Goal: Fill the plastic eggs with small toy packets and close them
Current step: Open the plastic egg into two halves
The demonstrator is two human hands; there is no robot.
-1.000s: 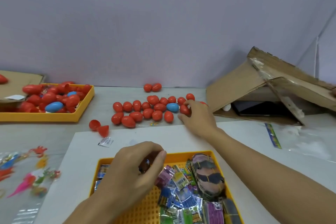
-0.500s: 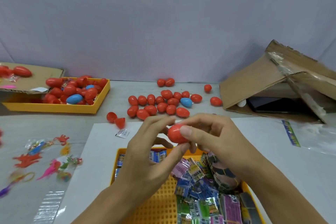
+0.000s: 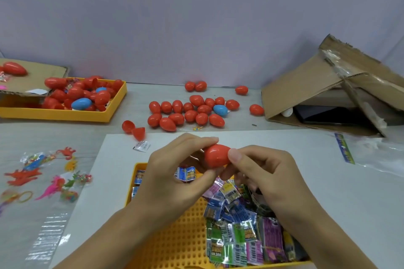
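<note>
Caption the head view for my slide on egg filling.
Both hands hold a red egg above a yellow tray of toy packets.

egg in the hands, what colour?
Red; the egg, pinched by both hands, shows clearly in the head view.

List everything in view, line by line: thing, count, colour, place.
held egg: one, red, between both hands
loose eggs: about twenty red, one blue, mid table
open egg halves: two, red, left of the loose eggs
far tray: one, yellow, back left, piled with eggs
near tray: one, yellow, front, holding packets
toy packets: many, multicoloured, near tray
cardboard box: one, brown, back right
left hand, right hand: gripping the held egg
</note>
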